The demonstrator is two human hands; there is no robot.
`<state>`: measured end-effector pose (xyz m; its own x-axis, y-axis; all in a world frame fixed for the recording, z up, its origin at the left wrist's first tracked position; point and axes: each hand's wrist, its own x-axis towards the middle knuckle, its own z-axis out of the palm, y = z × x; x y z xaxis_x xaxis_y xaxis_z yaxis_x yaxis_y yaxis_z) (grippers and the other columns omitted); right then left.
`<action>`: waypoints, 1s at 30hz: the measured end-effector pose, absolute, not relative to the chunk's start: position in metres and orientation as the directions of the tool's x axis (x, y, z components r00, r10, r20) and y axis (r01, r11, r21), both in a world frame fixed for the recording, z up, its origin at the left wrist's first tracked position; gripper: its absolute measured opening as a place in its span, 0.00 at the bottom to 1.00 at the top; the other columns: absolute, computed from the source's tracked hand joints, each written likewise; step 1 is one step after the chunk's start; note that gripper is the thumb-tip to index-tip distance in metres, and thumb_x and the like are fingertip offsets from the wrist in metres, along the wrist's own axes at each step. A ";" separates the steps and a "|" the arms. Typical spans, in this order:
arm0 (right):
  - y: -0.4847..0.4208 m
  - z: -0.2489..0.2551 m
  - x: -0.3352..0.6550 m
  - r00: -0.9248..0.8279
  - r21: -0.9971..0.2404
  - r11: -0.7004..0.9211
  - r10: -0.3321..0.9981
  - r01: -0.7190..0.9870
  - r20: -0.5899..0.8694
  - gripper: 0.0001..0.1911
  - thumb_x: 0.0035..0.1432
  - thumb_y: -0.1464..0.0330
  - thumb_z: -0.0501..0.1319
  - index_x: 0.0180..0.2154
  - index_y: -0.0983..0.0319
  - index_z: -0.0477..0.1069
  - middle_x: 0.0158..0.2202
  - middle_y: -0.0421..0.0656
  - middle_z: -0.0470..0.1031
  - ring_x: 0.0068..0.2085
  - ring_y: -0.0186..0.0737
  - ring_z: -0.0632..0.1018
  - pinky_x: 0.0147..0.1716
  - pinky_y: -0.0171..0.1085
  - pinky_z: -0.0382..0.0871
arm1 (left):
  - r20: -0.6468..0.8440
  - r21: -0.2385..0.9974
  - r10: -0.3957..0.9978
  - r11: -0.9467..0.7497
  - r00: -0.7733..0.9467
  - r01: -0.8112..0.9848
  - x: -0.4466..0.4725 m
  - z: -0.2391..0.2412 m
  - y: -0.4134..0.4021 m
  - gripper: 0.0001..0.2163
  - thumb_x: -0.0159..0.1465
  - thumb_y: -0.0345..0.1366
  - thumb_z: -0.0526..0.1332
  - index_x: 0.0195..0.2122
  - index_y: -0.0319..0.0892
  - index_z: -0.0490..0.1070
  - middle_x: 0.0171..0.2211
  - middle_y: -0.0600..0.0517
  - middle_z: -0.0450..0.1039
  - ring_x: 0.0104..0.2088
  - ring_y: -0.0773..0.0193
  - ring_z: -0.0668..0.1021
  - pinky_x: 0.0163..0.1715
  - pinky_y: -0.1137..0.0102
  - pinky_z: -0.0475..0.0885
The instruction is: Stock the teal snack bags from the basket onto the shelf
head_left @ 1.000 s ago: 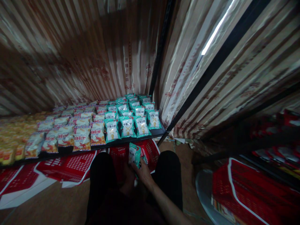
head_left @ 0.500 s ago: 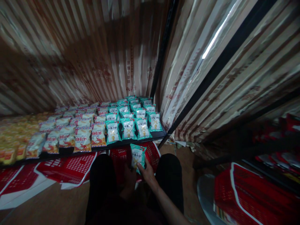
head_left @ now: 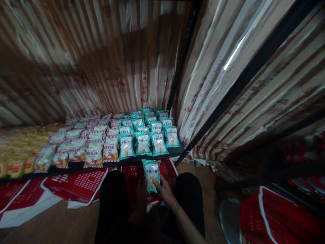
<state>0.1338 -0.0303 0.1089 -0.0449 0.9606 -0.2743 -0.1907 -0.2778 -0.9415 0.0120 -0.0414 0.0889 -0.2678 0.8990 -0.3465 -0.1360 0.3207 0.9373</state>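
Note:
Between my knees, a teal-and-white snack bag (head_left: 152, 171) is held upright with its printed front facing me. My right hand (head_left: 165, 194) grips its lower right side, thumb across the front. In shadow, my left hand (head_left: 141, 195) is at the lower left edge, its fingers against the bag. Just beyond, matching teal snack bags (head_left: 143, 143) stand in rows on the right end of a low black shelf (head_left: 132, 160). To their left are rows of white-and-orange snack bags (head_left: 93, 152) with striped edges.
Yellow packets (head_left: 19, 159) fill the shelf's left part. Red plastic baskets (head_left: 76, 184) lie under it, and another red basket (head_left: 276, 210) is at right. Black posts (head_left: 186, 51) and a slanted bar (head_left: 228, 105) stand before pleated patterned curtains (head_left: 106, 61).
The view has shifted slightly, so the shelf appears a little lower and farther right. The held bag is turned more upright and squarely toward me, still in my right hand.

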 end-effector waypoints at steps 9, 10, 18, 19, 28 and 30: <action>-0.012 0.118 0.108 -0.182 -0.944 -0.262 0.957 -0.203 -0.226 0.31 0.46 0.49 0.67 0.48 0.60 0.71 0.43 0.46 0.79 0.44 0.49 0.79 0.46 0.47 0.72 | -0.295 0.955 0.902 0.291 -0.316 -0.063 -0.015 0.113 -0.029 0.30 0.53 0.61 0.55 0.43 0.38 0.71 0.43 0.40 0.77 0.45 0.51 0.78 0.46 0.60 0.71; -0.009 0.119 0.104 -0.184 -0.948 -0.249 0.959 -0.197 -0.214 0.31 0.46 0.49 0.66 0.48 0.60 0.71 0.44 0.46 0.79 0.45 0.49 0.79 0.46 0.47 0.72 | -0.281 0.957 0.901 0.288 -0.331 -0.028 -0.019 0.113 -0.027 0.30 0.54 0.60 0.54 0.44 0.38 0.71 0.44 0.40 0.77 0.46 0.50 0.77 0.47 0.59 0.70; 0.012 0.139 0.074 -0.166 -0.988 -0.108 0.982 -0.114 -0.088 0.27 0.49 0.53 0.65 0.50 0.57 0.71 0.48 0.43 0.77 0.50 0.48 0.76 0.51 0.46 0.69 | -0.151 0.970 0.893 0.216 -0.424 0.109 -0.046 0.116 -0.006 0.22 0.59 0.52 0.51 0.44 0.40 0.68 0.45 0.41 0.75 0.47 0.53 0.76 0.49 0.60 0.70; 0.015 0.140 0.072 -0.153 -0.991 -0.089 0.986 -0.099 -0.073 0.27 0.50 0.54 0.65 0.50 0.57 0.71 0.48 0.43 0.78 0.49 0.48 0.76 0.51 0.46 0.68 | -0.106 0.972 0.897 0.185 -0.430 0.146 -0.049 0.117 -0.003 0.20 0.59 0.51 0.51 0.43 0.40 0.68 0.44 0.42 0.74 0.47 0.54 0.76 0.50 0.60 0.70; 0.037 0.138 0.054 -0.158 -0.998 0.020 0.987 -0.054 0.028 0.26 0.54 0.56 0.63 0.53 0.59 0.69 0.50 0.45 0.76 0.51 0.48 0.75 0.52 0.46 0.67 | 0.168 0.928 0.883 0.009 -0.439 0.372 -0.075 0.112 0.017 0.19 0.62 0.46 0.50 0.47 0.38 0.66 0.48 0.39 0.71 0.51 0.53 0.72 0.55 0.54 0.66; 0.040 0.138 0.052 -0.159 -0.999 0.028 0.987 -0.043 0.034 0.26 0.54 0.56 0.63 0.53 0.60 0.69 0.50 0.45 0.76 0.51 0.48 0.75 0.52 0.46 0.67 | 0.235 0.912 0.871 -0.044 -0.432 0.407 -0.079 0.110 0.020 0.19 0.63 0.45 0.50 0.48 0.39 0.65 0.50 0.39 0.70 0.54 0.54 0.71 0.56 0.54 0.64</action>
<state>0.0521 0.0395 0.1378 -0.1593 0.9866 0.0341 -0.0434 0.0275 -0.9987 -0.0790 0.0202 0.1103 -0.4319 0.8707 0.2352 0.4074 -0.0443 0.9122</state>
